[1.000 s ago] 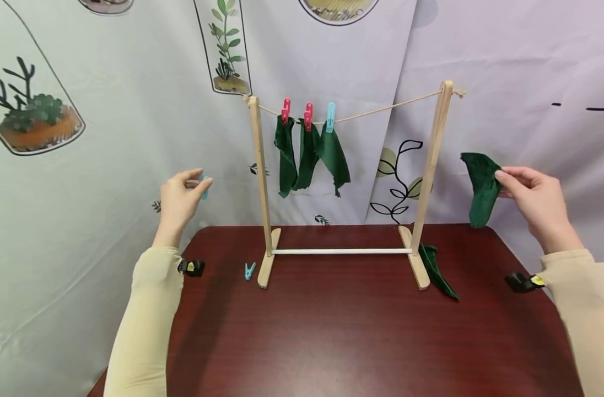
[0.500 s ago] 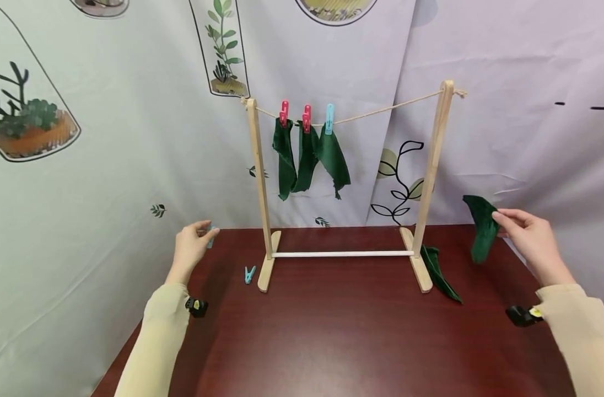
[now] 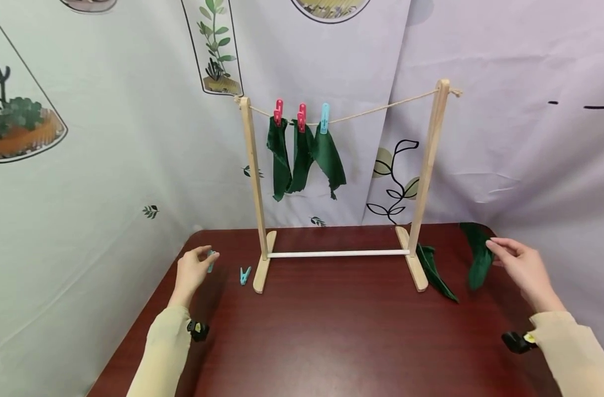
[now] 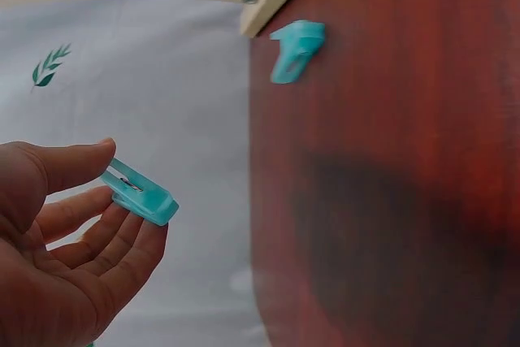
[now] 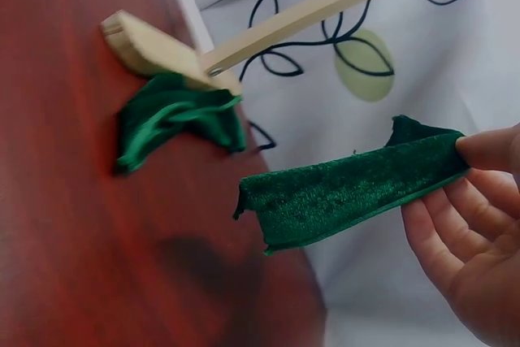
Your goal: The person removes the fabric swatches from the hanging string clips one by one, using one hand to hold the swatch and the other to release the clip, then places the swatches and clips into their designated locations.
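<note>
My left hand [image 3: 192, 274] pinches a light blue clothespin [image 4: 145, 194] between thumb and fingers, left of the wooden rack. A second blue clothespin [image 3: 244, 275] lies on the table beside the rack's left foot. On the right side, my right hand [image 3: 522, 270] holds a dark green velvety cloth [image 5: 341, 193] by its edge, over the table's back right part. Another green cloth [image 3: 436, 273] lies crumpled against the rack's right foot. Three green cloths hang on the line: two under red clothespins [image 3: 302, 118], one under a blue clothespin [image 3: 324, 118].
The wooden rack [image 3: 432, 165] stands at the table's back, with a string [image 3: 381, 108] between its posts and a white rod [image 3: 336, 254] low down. Behind it hangs a pale backdrop [image 3: 133, 138] with printed plants. The dark red table [image 3: 341, 331] stretches forward.
Both hands have come down from beside the rack to low over the table, the left one also shifting right. The clothespin and green cloth stay in their grips.
</note>
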The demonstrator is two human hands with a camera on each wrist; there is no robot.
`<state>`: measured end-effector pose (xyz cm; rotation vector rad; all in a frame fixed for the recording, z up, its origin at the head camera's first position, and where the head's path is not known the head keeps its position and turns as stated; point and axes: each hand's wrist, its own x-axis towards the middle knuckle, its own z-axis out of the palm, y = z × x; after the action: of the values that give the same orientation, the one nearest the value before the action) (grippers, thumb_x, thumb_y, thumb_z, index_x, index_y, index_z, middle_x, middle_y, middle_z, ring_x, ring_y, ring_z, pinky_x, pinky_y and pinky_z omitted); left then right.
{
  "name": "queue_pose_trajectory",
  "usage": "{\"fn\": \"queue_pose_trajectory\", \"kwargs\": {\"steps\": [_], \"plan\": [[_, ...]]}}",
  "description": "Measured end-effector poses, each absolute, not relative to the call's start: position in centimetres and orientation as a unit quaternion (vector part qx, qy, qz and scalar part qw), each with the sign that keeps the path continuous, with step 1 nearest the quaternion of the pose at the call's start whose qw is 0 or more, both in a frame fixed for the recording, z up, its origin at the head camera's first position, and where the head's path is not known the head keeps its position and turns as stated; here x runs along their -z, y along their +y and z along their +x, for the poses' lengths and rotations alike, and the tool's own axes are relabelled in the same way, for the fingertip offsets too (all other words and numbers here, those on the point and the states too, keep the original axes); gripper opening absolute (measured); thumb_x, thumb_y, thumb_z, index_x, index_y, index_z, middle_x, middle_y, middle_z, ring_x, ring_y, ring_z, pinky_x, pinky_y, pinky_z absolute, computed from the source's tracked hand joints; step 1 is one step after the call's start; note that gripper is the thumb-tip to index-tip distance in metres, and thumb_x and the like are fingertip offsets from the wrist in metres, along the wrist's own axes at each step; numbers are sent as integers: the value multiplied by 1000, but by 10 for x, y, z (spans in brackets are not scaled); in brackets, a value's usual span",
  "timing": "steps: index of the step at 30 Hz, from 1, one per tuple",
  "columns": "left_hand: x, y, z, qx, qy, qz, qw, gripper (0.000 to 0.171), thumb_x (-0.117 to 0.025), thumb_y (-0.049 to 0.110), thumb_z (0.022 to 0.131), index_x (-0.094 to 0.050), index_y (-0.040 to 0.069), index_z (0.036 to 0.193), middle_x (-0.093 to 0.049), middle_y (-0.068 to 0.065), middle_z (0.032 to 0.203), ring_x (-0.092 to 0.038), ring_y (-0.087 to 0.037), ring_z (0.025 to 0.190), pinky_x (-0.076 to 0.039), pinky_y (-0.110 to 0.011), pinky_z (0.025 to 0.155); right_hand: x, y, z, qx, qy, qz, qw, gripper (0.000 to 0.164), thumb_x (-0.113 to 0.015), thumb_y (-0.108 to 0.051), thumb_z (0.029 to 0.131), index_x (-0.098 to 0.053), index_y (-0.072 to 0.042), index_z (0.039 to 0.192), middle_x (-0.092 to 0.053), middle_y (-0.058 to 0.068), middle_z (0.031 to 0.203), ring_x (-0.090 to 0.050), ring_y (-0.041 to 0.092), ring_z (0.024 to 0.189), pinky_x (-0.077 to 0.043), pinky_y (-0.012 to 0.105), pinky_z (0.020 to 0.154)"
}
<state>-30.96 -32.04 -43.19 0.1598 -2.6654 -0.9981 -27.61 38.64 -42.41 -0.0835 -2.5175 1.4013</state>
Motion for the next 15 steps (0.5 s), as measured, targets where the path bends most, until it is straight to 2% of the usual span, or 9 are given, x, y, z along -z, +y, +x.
{"fn": "queue_pose_trajectory", "kwargs": {"steps": [4,8,11,15], "plan": [[443,-320,-304,344,-927,56,138,47,-66,24,100,-60,-6,135,-66,-28,118,-61,-30,92,-45,-33,66,438,386,-271,-488,-863,-28,126,42,-60,-38,102,-63,-6,128,-60,-35,87,-66,-2,72,-49,12,64],[453,-320,-298,350,-928,59,118,47,-65,22,100,-57,-6,137,-64,-29,122,-58,-27,77,-45,-32,61,446,385,-268,-483,-866,-29,125,49,-60,-37,102,-60,4,130,-58,-37,87,-66,-1,72,-51,14,65],[457,-319,-296,349,-928,62,111,47,-65,21,100,-57,-7,138,-63,-30,123,-58,-24,73,-45,-33,61,449,385,-268,-483,-867,-30,124,52,-60,-37,102,-58,6,132,-58,-36,87,-66,-2,72,-51,14,65],[459,-316,-297,342,-932,58,106,46,-65,19,99,-57,-7,137,-64,-30,121,-64,-29,86,-48,-34,66,452,387,-270,-497,-859,-27,120,49,-60,-36,102,-59,3,132,-59,-36,89,-66,-2,72,-51,14,66]]}}
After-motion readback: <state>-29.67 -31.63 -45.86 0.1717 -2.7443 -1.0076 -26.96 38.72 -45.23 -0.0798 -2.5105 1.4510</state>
